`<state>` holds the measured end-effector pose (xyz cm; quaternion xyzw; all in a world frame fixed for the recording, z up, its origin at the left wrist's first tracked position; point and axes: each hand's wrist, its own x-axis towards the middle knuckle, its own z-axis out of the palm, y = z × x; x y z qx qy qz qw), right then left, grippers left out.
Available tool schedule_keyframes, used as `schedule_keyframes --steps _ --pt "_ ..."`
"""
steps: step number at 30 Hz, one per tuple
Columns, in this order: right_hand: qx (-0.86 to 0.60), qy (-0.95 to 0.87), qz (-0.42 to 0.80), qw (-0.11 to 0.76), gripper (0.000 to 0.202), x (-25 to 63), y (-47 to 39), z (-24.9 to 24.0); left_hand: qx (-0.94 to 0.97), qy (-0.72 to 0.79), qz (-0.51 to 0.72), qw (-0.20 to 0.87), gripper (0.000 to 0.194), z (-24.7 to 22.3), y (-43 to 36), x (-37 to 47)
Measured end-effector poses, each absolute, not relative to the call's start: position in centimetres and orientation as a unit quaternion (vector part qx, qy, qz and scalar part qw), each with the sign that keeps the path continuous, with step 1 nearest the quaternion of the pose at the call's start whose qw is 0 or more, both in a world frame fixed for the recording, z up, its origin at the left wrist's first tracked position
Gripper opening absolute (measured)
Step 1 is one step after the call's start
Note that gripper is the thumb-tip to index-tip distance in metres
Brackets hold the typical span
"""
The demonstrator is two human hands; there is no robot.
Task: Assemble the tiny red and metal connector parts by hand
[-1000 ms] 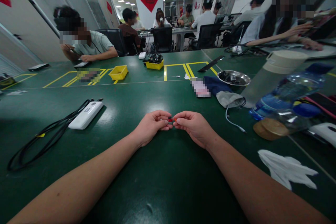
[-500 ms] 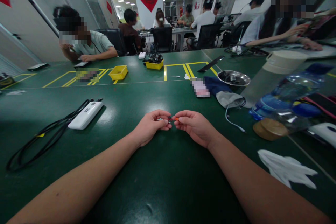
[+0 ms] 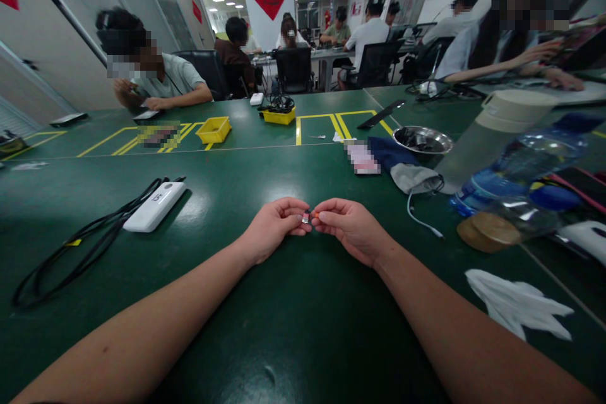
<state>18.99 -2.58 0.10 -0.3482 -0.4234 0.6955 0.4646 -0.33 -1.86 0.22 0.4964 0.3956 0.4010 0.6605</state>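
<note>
Here we are over the green table [image 3: 284, 334], and our left hand [image 3: 276, 227] has thumb and fingers clamped on a tiny piece [image 3: 305, 219], red and pale with a dark top. Right opposite, our right hand [image 3: 351, 228] pinches an orange bit [image 3: 316, 215] between thumb and fingertips! The two sets of fingertips meet almost nose to nose, both pieces in the narrow space between them, raised above the tabletop; whether the pieces touch, we can't tell. Out left we have the power bank [image 3: 155, 207], black cable [image 3: 45, 283] looped beside it. Over on our right, a white glove [image 3: 518, 304] lies flat near our forearm, the pouch [image 3: 411, 175] beyond, and the blue bottle [image 3: 525, 158] past that.
</note>
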Motion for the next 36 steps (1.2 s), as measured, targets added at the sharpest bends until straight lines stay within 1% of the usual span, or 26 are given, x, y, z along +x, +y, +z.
schedule_keyframes --steps 9,15,19,25,31,36 --pt "-0.346 -0.413 0.703 0.464 0.013 19.12 -2.3 -0.08 0.488 0.39 0.405 0.668 0.021 0.63 -2.03 -0.39" --pt "-0.357 -0.421 0.689 0.469 0.012 18.91 -2.58 0.16 0.529 0.379 0.393 0.65 0.024 0.53 -2.16 -0.44" --pt "-0.36 -0.429 0.682 0.47 0.012 18.87 -2.61 0.1 0.496 0.379 0.395 0.674 0.023 0.44 -2.0 -0.44" --pt "-0.359 -0.419 0.691 0.468 0.011 18.91 -2.41 -0.01 0.46 0.383 0.406 0.69 0.016 0.68 -1.86 -0.42" --pt "-0.361 -0.425 0.691 0.461 0.01 18.98 -2.34 -0.07 0.468 0.38 0.407 0.686 0.023 0.66 -1.99 -0.43" --pt "-0.365 -0.426 0.69 0.457 0.01 18.89 -2.39 0.13 0.48 0.388 0.408 0.673 0.024 0.76 -2.13 -0.35"
